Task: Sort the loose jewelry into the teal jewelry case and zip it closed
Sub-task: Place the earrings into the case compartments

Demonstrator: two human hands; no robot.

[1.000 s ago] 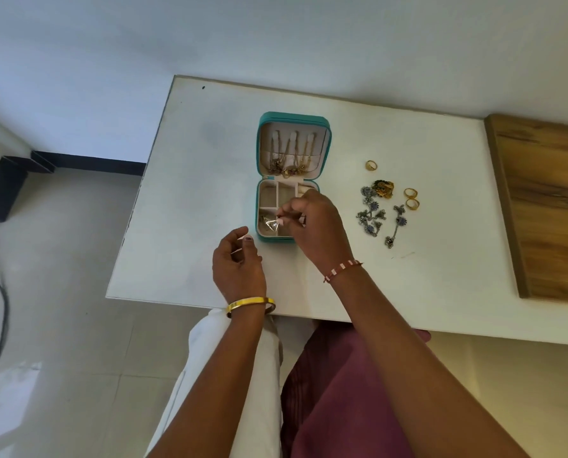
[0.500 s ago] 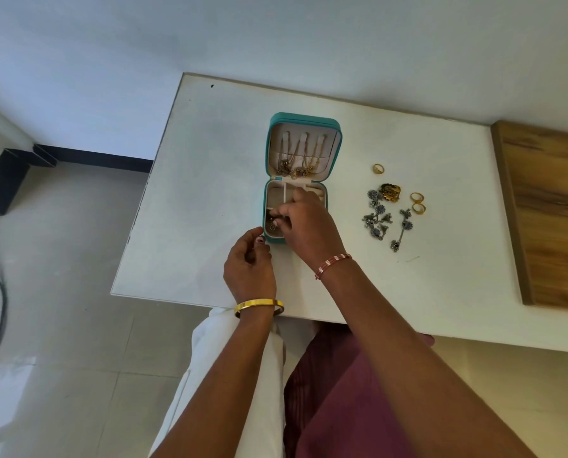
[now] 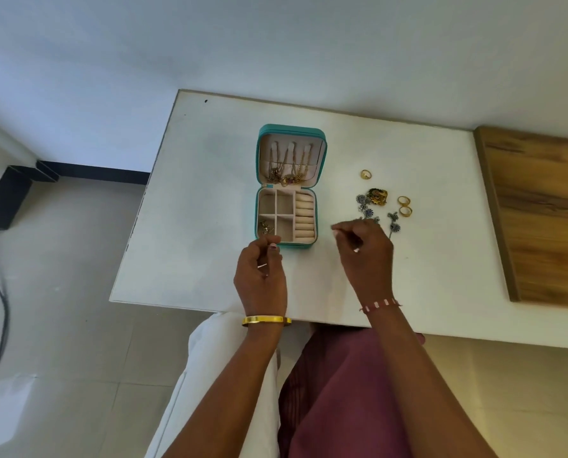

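Several pieces wait loose on the tabletop (image 3: 210,193), well right of the teal case (image 3: 289,130): a single gold ring (image 3: 365,174) farthest back, a gold brooch-like piece (image 3: 378,196), two gold rings (image 3: 404,205) side by side, and dark flower-link chains (image 3: 365,206) trailing toward me.

I see my right hand (image 3: 367,251) just in front of those chains, fingers loosely curled and holding nothing. My left hand (image 3: 259,272) hangs at the case's near left corner, fingers curled in the same slack way, also holding nothing that I can make out.

The case lies open near the middle of the tabletop, lid leaning away from me with gold necklaces (image 3: 287,175) hung inside. Its long axis runs front to back, hinge across the middle, the tray nearest me. A small gold item (image 3: 265,227) sits in the near-left compartment; the ring rolls on the right show no rings.

My worry is the chains: lift one link and, I judge, the tangle drags its neighbours, or pulls the rings off toward the edge. Rings roll easily too. Later, a necklace hanging over the hinge could catch in the zip, and pressing with only one hand may slide the light case.
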